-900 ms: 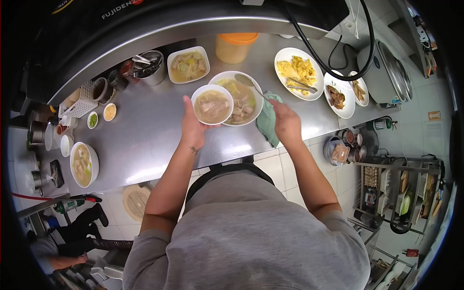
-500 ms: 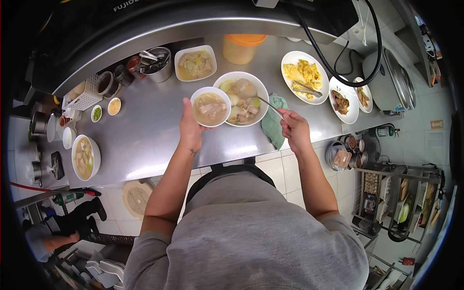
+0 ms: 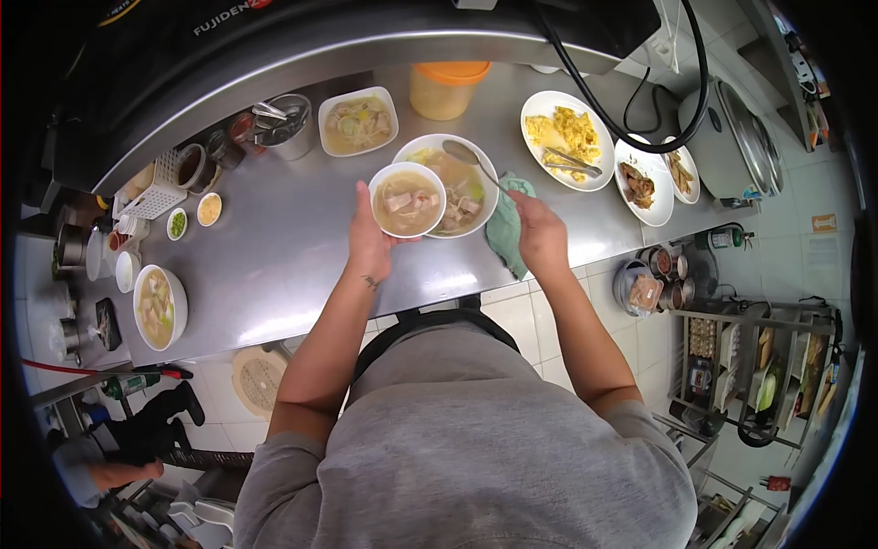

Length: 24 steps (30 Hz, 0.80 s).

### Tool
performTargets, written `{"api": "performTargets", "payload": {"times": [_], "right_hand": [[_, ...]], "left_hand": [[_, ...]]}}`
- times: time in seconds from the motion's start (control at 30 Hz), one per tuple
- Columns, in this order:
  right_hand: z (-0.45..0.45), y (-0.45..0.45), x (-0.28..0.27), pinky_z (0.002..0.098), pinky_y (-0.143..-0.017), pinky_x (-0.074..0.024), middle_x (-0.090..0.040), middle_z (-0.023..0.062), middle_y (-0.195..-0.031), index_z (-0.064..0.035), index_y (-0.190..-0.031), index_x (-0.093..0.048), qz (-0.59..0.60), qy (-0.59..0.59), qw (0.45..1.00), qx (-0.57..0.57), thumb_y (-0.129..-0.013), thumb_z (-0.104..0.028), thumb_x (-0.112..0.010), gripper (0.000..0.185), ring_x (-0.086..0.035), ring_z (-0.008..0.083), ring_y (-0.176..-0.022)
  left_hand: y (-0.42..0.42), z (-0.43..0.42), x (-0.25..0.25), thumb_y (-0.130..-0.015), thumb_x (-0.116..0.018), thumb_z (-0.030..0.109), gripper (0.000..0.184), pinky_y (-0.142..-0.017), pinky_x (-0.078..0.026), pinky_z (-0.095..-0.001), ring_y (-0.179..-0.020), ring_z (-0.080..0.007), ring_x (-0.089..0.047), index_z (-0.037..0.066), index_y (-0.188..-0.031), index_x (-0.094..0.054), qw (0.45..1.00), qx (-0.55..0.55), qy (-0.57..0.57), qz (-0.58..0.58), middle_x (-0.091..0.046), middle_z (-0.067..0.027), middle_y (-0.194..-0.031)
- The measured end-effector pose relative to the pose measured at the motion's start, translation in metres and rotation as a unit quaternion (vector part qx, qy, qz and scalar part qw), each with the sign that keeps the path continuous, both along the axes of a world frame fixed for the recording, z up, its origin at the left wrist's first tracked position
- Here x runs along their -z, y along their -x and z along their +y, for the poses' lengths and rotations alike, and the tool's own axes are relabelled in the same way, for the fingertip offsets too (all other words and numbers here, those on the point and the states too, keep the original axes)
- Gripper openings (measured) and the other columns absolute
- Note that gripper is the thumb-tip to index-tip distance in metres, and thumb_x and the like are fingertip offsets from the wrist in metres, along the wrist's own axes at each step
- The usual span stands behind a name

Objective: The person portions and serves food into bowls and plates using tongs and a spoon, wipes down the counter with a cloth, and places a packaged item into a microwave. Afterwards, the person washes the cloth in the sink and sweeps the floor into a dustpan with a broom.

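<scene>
Near the centre of the frame, your left hand (image 3: pixel 370 240) grips the small bowl (image 3: pixel 390 230), thumb up its left side and fingers under it; it carries pale soup with meat. It covers the left part of the large bowl (image 3: pixel 430 140) behind; whether the two touch, I cannot tell. Just right of centre, your right hand (image 3: pixel 543 238) has its fingers closed on the handle of the spoon (image 3: pixel 459 152), whose head lies over the large bowl's upper part.

Between that bowl and your right hand, a green cloth (image 3: pixel 503 240) lies bunched on the table (image 3: pixel 274 247), under the spoon handle. Beyond the bowls, at top centre, you have a square bowl (image 3: pixel 357 153) of soup and a tub (image 3: pixel 444 99) with an orange lid.

Towards the upper right sit an egg plate (image 3: pixel 546 99) with tongs (image 3: pixel 572 165) on it and a meat plate (image 3: pixel 654 215); a black cable (image 3: pixel 704 64) loops down across the latter's top edge. Upper left holds a utensil tin (image 3: pixel 293 146) and a white basket (image 3: pixel 163 188), with two little dishes (image 3: pixel 208 225) below. Another soup bowl (image 3: pixel 181 311) stands at the table's left end. At lower left, a co-worker's arm (image 3: pixel 123 474) shows, well apart from your hands.
</scene>
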State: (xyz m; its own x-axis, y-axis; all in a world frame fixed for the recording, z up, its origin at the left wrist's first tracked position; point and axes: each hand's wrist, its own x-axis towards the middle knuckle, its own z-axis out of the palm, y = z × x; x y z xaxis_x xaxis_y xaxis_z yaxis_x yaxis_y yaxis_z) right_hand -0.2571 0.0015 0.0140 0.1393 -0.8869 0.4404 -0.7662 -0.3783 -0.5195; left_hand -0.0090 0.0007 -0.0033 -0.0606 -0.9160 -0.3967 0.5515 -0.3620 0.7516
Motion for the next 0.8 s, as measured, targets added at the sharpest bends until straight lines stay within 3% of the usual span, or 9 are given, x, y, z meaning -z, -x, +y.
{"api": "performTargets", "payload": {"times": [0.07, 0.1, 0.13, 0.2, 0.3, 0.53, 0.63, 0.7, 0.8], "right_hand": [[-0.004, -0.001, 0.020, 0.0382, -0.072, -0.0494, -0.063, 0.0193, -0.093, -0.0047, -0.106, -0.061, 0.033, -0.081, 0.996, 0.033, -0.089, -0.005, -0.050, 0.021, -0.062, 0.0353, -0.082], [-0.007, -0.004, 0.030, 0.0322, -0.057, -0.0473, -0.063, 0.0138, -0.079, -0.0021, -0.106, -0.061, 0.009, -0.007, 1.000, 0.027, -0.089, -0.006, -0.049, 0.020, -0.060, 0.0261, -0.064], [-0.008, -0.002, 0.036, 0.0291, -0.053, -0.0430, -0.060, 0.0105, -0.075, -0.0011, -0.106, -0.060, -0.146, -0.126, 0.979, 0.061, -0.090, -0.007, -0.049, 0.021, -0.055, 0.0212, -0.058], [-0.009, 0.001, 0.038, 0.0227, -0.044, -0.0344, -0.054, 0.0038, -0.066, 0.0008, -0.108, -0.059, -0.430, -0.346, 0.825, 0.123, -0.090, -0.008, -0.048, 0.022, -0.044, 0.0115, -0.047], [0.001, 0.011, 0.012, 0.0171, -0.043, -0.0252, -0.044, -0.0042, -0.062, 0.0013, -0.109, -0.058, -0.512, -0.400, 0.755, 0.088, -0.091, -0.009, -0.047, 0.023, -0.030, 0.0026, -0.047], [0.024, 0.003, -0.063, 0.0157, -0.044, -0.0241, -0.046, -0.0034, -0.063, 0.0003, -0.107, -0.060, -0.465, -0.396, 0.789, 0.062, -0.091, -0.008, -0.048, 0.022, -0.033, 0.0023, -0.049], [0.028, -0.003, -0.059, 0.0209, -0.047, -0.0348, -0.052, 0.0015, -0.063, -0.0013, -0.106, -0.060, -0.353, -0.337, 0.872, 0.029, -0.091, -0.007, -0.047, 0.021, -0.044, 0.0079, -0.053], [0.022, -0.003, -0.040, 0.0265, -0.052, -0.0404, -0.055, 0.0060, -0.065, -0.0027, -0.106, -0.061, -0.245, -0.218, 0.944, 0.027, -0.091, -0.007, -0.047, 0.021, -0.050, 0.0131, -0.057], [0.003, 0.003, -0.004, 0.0337, -0.059, -0.0452, -0.059, 0.0116, -0.070, -0.0045, -0.106, -0.061, -0.015, -0.045, 0.999, 0.012, -0.091, -0.007, -0.048, 0.021, -0.056, 0.0192, -0.063]], "left_hand": [[-0.004, 0.001, 0.003, -0.093, -0.024, 0.058, 0.064, -0.064, -0.056, -0.0345, -0.095, -0.0208, -0.063, 0.006, -0.125, -0.045, 1.000, 0.008, 0.020, 0.021, -0.059, -0.0114, -0.115], [-0.005, 0.001, 0.002, -0.093, -0.025, 0.057, 0.063, -0.064, -0.056, -0.0344, -0.094, -0.0206, -0.064, 0.005, -0.124, -0.046, 1.000, -0.007, 0.018, 0.023, -0.059, -0.0117, -0.114], [-0.005, 0.002, 0.000, -0.094, -0.026, 0.057, 0.063, -0.064, -0.056, -0.0344, -0.094, -0.0205, -0.064, 0.004, -0.122, -0.046, 0.999, -0.021, 0.014, 0.025, -0.059, -0.0119, -0.114], [-0.007, 0.004, -0.001, -0.094, -0.028, 0.056, 0.062, -0.066, -0.056, -0.0344, -0.094, -0.0202, -0.064, 0.004, -0.122, -0.047, 0.999, -0.042, 0.013, 0.025, -0.059, -0.0120, -0.114], [-0.012, 0.004, 0.002, -0.093, -0.030, 0.056, 0.062, -0.070, -0.056, -0.0344, -0.097, -0.0197, -0.063, 0.004, -0.122, -0.046, 0.998, -0.057, 0.019, 0.012, -0.058, -0.0115, -0.115], [-0.005, 0.002, 0.006, -0.093, -0.030, 0.056, 0.062, -0.068, -0.056, -0.0346, -0.097, -0.0202, -0.063, 0.004, -0.123, -0.047, 0.998, -0.048, -0.001, -0.031, -0.058, -0.0111, -0.116], [0.001, 0.001, 0.003, -0.093, -0.028, 0.056, 0.063, -0.066, -0.056, -0.0354, -0.097, -0.0210, -0.063, 0.004, -0.124, -0.046, 0.999, -0.028, -0.003, -0.025, -0.058, -0.0113, -0.116], [0.003, 0.002, 0.002, -0.094, -0.028, 0.056, 0.063, -0.066, -0.057, -0.0354, -0.097, -0.0211, -0.063, 0.004, -0.124, -0.046, 1.000, -0.023, -0.003, -0.020, -0.058, -0.0115, -0.116], [0.003, 0.003, 0.001, -0.094, -0.027, 0.056, 0.062, -0.066, -0.057, -0.0354, -0.097, -0.0211, -0.063, 0.004, -0.124, -0.046, 0.999, -0.028, -0.010, -0.020, -0.058, -0.0116, -0.116]]}}
